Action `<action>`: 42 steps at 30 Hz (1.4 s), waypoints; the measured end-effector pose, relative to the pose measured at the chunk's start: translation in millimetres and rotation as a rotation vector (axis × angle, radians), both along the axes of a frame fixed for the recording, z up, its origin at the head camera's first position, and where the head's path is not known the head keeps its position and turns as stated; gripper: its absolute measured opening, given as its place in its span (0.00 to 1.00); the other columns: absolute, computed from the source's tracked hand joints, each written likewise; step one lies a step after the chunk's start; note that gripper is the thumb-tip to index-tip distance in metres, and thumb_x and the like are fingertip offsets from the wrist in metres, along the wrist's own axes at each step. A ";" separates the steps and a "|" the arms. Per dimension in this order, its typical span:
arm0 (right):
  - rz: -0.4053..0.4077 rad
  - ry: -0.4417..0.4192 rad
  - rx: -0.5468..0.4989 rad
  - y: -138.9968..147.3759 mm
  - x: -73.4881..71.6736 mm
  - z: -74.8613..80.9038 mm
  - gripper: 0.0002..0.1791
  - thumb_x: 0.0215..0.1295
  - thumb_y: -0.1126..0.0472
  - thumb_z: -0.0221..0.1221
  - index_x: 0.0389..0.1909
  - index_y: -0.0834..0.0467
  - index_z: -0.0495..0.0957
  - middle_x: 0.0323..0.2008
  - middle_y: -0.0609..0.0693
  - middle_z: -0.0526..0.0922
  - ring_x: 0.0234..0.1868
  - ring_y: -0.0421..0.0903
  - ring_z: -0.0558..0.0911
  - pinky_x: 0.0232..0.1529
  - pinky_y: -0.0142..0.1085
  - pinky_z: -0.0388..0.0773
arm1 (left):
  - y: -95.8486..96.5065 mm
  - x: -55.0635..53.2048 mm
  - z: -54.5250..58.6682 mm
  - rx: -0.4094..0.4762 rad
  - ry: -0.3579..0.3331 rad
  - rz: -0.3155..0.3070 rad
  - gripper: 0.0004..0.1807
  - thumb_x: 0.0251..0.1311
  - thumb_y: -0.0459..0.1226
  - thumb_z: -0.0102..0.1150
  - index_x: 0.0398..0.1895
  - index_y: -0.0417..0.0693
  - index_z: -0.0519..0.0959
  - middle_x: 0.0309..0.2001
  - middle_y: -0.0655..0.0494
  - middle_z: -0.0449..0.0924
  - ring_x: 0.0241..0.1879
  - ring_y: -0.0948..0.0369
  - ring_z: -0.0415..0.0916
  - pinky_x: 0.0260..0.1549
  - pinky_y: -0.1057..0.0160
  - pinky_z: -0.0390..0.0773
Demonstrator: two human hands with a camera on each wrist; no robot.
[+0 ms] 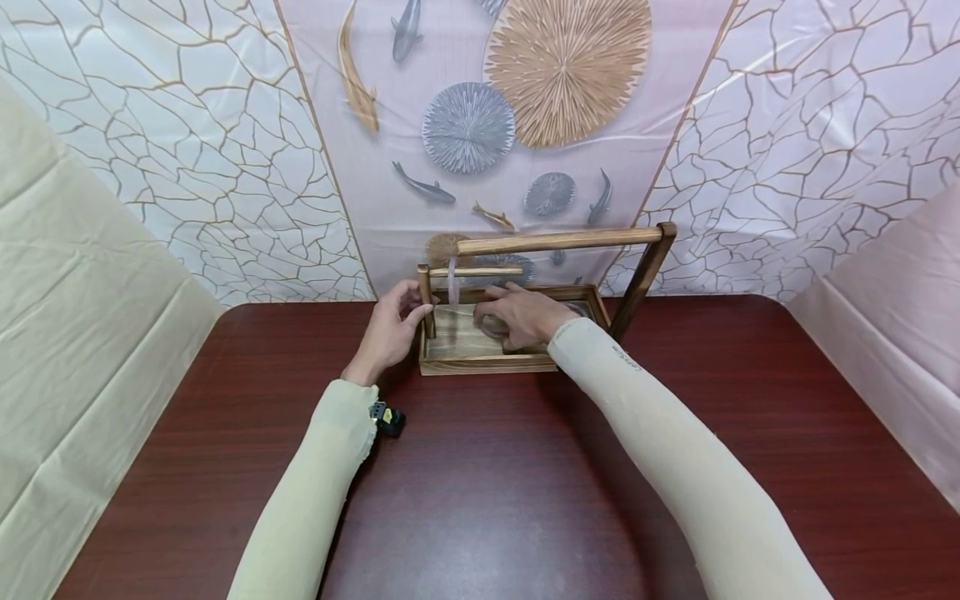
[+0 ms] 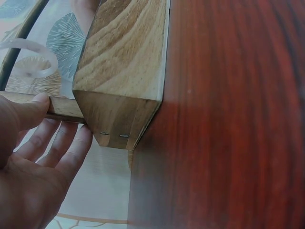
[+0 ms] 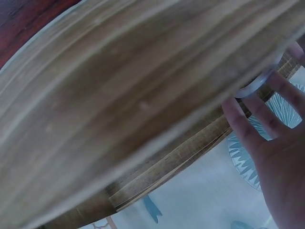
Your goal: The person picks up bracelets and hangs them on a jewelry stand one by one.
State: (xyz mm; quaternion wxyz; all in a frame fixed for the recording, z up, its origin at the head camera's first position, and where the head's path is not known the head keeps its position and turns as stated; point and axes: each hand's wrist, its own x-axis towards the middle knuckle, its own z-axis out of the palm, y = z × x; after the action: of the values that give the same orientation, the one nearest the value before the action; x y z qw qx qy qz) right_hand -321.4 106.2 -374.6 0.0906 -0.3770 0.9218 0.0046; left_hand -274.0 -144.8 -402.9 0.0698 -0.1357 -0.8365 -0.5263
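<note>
A wooden jewelry stand with a shallow tray base [image 1: 487, 364] sits at the back of the table. My left hand [image 1: 390, 325] holds its short left post [image 1: 427, 292], thumb on one side and fingers behind, as the left wrist view also shows. A pale translucent bangle [image 1: 452, 282] hangs on the bar beside that post. Over the tray, my right hand [image 1: 521, 317] holds a clear-looking bangle [image 3: 255, 88] with its fingers. Part of this bangle is hidden by the fingers and the tray wall. More round items, partly covered by the right forearm, lie at the tray's right end.
A longer, higher bar [image 1: 558, 241] runs above the tray to a tall right post [image 1: 645, 279]. The dark red table [image 1: 480, 500] stretches toward me. A patterned curtain [image 1: 360, 192] hangs directly behind the stand.
</note>
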 end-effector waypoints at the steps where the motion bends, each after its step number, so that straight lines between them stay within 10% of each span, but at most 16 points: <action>1: 0.007 0.010 -0.009 0.7 0.2 -0.4 0.33 0.54 0.60 0.74 0.62 0.41 0.76 0.70 0.49 0.68 0.75 0.57 0.64 0.76 0.54 0.64 | -0.2 0.1 0.0 -0.001 0.000 -0.002 0.14 0.74 0.33 0.55 0.58 0.39 0.73 0.54 0.40 0.84 0.58 0.48 0.79 0.58 0.48 0.76; 15: 0.016 0.106 -0.074 7.0 5.6 -3.0 0.33 0.53 0.61 0.73 0.62 0.42 0.77 0.66 0.48 0.70 0.62 0.56 0.71 0.49 0.53 0.84 | -0.9 -0.1 0.7 0.007 0.005 -0.013 0.14 0.74 0.33 0.54 0.58 0.37 0.73 0.56 0.40 0.84 0.59 0.48 0.79 0.60 0.48 0.75; 42: 0.040 0.141 -0.122 11.6 14.9 2.9 0.35 0.52 0.62 0.71 0.64 0.46 0.76 0.69 0.54 0.69 0.69 0.58 0.70 0.68 0.53 0.73 | 0.0 1.2 0.3 -0.030 -0.003 0.013 0.14 0.74 0.35 0.55 0.59 0.42 0.73 0.54 0.43 0.82 0.61 0.48 0.77 0.61 0.47 0.75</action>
State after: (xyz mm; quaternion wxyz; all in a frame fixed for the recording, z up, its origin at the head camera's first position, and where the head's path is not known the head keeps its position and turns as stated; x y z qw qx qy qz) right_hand -306.5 117.8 -371.7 0.0022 -0.3989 0.9167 -0.0231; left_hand -272.7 -144.8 -402.6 0.0700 -0.1308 -0.8453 -0.5133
